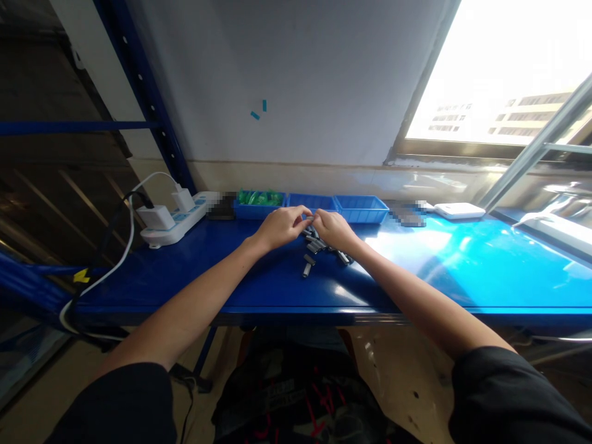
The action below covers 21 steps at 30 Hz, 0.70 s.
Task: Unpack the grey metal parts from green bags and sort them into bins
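Dark shirt front (300,394) in the foreground; left hand (280,227) and right hand (333,228) meet over metal pieces (316,245) on the near side of the middle blue bin (314,201).
The pieces' long axes are mixed; the nearest loose piece (306,270) points roughly binward. The right hand is closer to the heap. Fingers of both are curled in; whether they pinch a piece cannot be told.
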### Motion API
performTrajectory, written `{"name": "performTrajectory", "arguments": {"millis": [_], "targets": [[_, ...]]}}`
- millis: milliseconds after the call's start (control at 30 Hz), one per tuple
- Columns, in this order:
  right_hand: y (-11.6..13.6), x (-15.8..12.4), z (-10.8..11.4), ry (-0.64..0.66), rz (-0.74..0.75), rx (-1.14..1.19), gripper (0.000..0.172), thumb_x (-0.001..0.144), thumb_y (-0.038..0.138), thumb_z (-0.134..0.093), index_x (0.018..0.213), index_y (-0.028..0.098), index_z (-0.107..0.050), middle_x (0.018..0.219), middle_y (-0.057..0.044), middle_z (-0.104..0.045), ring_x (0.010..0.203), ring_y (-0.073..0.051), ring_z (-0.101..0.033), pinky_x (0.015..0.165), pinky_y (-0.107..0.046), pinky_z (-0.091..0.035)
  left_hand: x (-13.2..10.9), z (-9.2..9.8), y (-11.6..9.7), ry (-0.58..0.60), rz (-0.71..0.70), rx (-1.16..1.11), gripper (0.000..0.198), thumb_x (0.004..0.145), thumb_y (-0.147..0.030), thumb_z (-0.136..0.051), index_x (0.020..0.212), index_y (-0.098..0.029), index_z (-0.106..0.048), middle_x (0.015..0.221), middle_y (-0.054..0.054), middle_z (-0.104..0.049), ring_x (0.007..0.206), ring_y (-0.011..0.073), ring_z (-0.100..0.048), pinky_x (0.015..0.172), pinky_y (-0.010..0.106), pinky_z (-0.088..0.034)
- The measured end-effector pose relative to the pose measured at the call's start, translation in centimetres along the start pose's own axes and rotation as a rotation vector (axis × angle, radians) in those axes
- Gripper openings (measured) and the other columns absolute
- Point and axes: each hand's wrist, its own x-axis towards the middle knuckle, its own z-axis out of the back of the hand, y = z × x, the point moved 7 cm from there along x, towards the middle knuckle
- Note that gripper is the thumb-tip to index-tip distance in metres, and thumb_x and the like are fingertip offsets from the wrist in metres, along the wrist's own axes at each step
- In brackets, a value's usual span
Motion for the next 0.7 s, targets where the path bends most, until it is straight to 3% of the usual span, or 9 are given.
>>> {"name": "performTrajectory", "arguments": {"millis": [333,567,700], "targets": [[0.20,-0.07,0.60,-0.007,0.040,0.096,0.033,0.097,0.033,-0.028,0.073,0.022,-0.049,0.071,-0.004,-0.062,0.068,-0.018,-0.055,0.061,-0.027,-0.031,-0.01,0.69,0.00,-0.010,0.062,0.026,0.031,0.093,-0.042,-0.044,0.094,-0.019,-0.064,0.081,0.005,-0.069,0.071,0.0172,-0.061,0.063,0.025,-0.041],[0.74,-0.39,0.89,-0.019,0.073,0.179,0.023,0.096,0.033,-0.032,0.091,0.023,-0.051,0.077,-0.003,-0.065,0.075,-0.020,-0.060,0.066,-0.026,-0.036,-0.05,0.63,0.24,-0.008,0.115,0.036,0.036,0.095,-0.039,-0.035,0.079,-0.018,-0.059,0.076,0.006,-0.068,0.072,0.0188,-0.063,0.066,0.027,-0.043],[0.94,-0.39,0.50,-0.001,0.091,0.147,0.022,0.096,0.033,-0.033,0.087,0.023,-0.051,0.079,-0.004,-0.066,0.074,-0.020,-0.060,0.064,-0.026,-0.035,-0.01,0.13,0.41,0.004,0.123,0.037,0.041,0.096,-0.041,-0.031,0.072,-0.019,-0.056,0.074,0.007,-0.067,0.071,0.0189,-0.063,0.068,0.027,-0.043]]}}
